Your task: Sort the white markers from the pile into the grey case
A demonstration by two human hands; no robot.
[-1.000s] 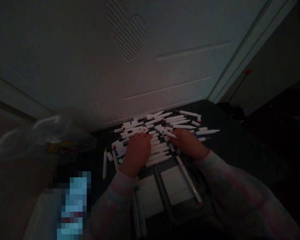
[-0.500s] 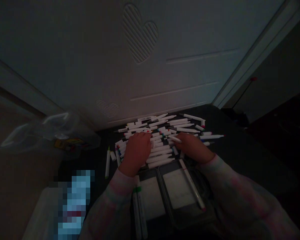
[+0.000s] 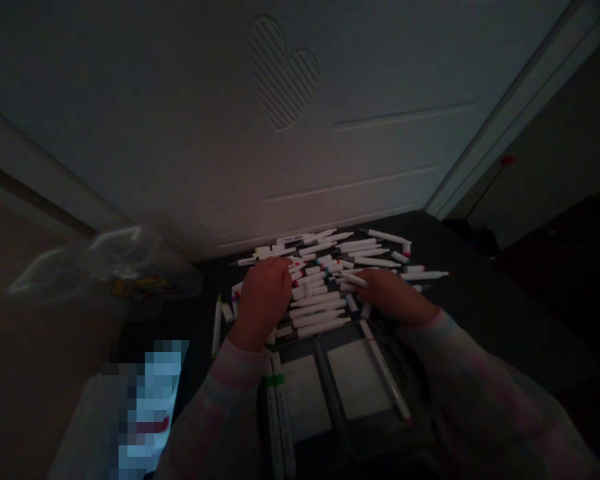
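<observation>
My right hand (image 3: pixel 395 297) is closed around a white marker (image 3: pixel 354 279) that points left over a spread of loose markers. My left hand (image 3: pixel 264 300) rests among the markers on the left side, its fingers curled down; whatever they grip is hidden. White markers (image 3: pixel 317 312) lie side by side between the hands, with loose caps (image 3: pixel 353 303) scattered around, several with coloured ends. Nearest me is an open dark case (image 3: pixel 336 433) with two halves. Two green-banded markers (image 3: pixel 280 413) lie in its left part, and a pink-ended marker (image 3: pixel 386 373) lies across its right part.
The dark tabletop (image 3: pixel 490 327) meets a pale panel with heart shapes (image 3: pixel 285 73) behind. A clear plastic container with handles (image 3: pixel 150 267) stands at the left. A lone green-tipped marker (image 3: pixel 217 327) lies near it. A bright blurred-out patch (image 3: pixel 153 407) shows at lower left.
My left hand has shifted slightly left and up, uncovering more caps and markers. My right hand has moved slightly right, still holding the white marker.
</observation>
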